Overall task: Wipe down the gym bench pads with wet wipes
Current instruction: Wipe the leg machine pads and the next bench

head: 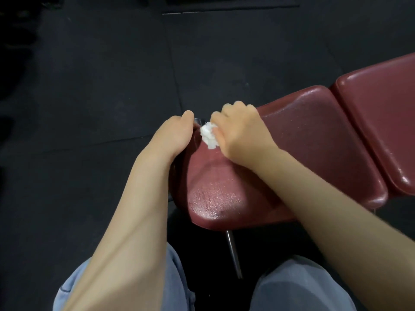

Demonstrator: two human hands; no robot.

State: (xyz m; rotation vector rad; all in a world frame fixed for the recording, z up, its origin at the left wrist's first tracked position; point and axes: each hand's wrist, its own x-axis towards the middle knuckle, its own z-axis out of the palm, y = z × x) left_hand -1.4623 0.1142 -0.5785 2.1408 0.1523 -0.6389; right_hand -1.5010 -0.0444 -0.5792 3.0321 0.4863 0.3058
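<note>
Across the right and centre of the frame the maroon seat pad (303, 140) runs its long axis from lower centre up toward the back pad (386, 113) at the right edge, both over dark floor (89, 75); the left hand (170, 135) grips the seat pad's left rim, fingers curled over the edge; the right hand (242, 129) is clenched round the bunched white wipe (208, 134), pressing it on the pad's upper left corner; the unwiped length probably lies rightward, nearer the right hand.
</note>
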